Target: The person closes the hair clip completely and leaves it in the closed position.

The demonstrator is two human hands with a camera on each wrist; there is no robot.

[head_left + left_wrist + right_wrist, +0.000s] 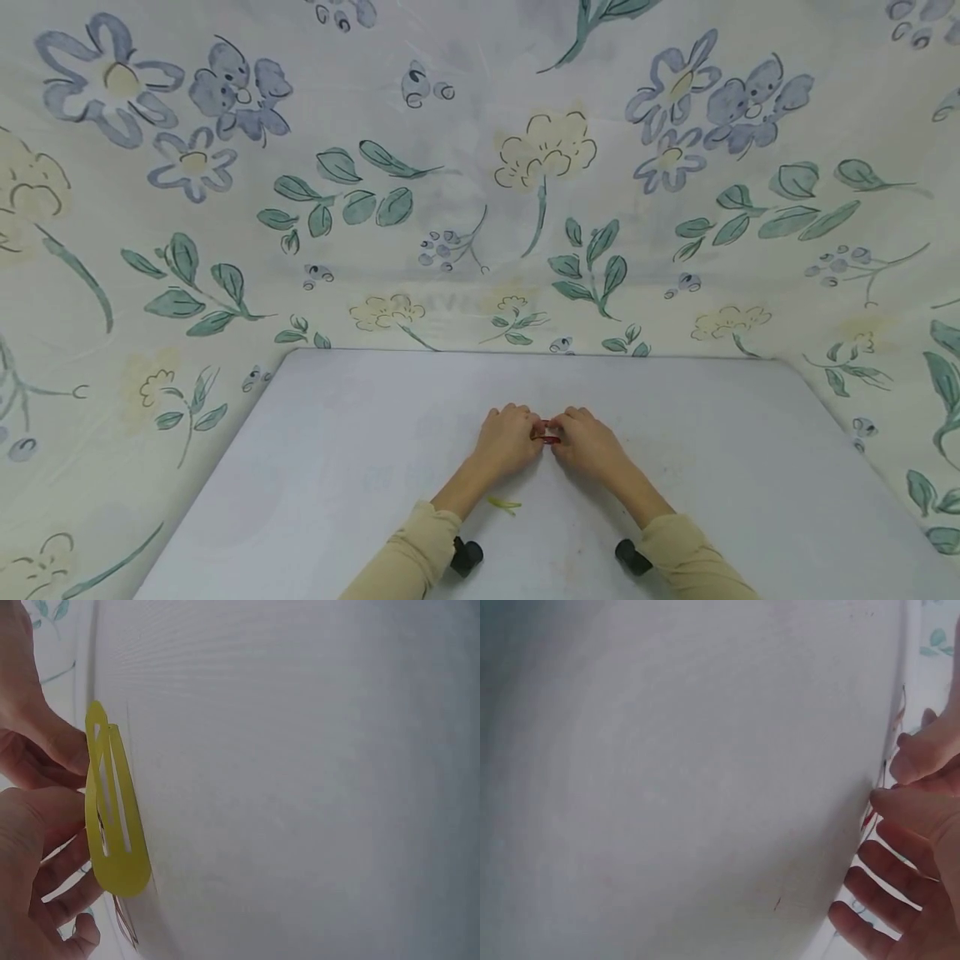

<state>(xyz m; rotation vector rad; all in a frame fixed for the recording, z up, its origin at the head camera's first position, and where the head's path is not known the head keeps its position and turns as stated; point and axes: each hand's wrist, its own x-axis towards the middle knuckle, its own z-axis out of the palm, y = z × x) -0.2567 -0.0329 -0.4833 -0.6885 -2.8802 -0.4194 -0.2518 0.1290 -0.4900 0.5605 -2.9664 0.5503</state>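
In the head view, a small red hair clip (551, 440) is between my two hands, low over the white table. My left hand (510, 439) pinches it from the left with thumb and fingertips. From the right, the thumb and fingers of my right hand (587, 442) pinch it too. Fingertips hide much of the clip; a sliver of red (868, 819) shows under them in the right wrist view. A yellow snap hair clip (124, 874) lies on the table, nearer than the hands, looking large in the left wrist view.
The white tabletop (337, 450) has rounded far corners. Behind it and at both sides hangs a flower-patterned cloth (465, 183). A black wrist camera (468, 557) sits below the left sleeve, and another black one (632, 557) beside the right sleeve.
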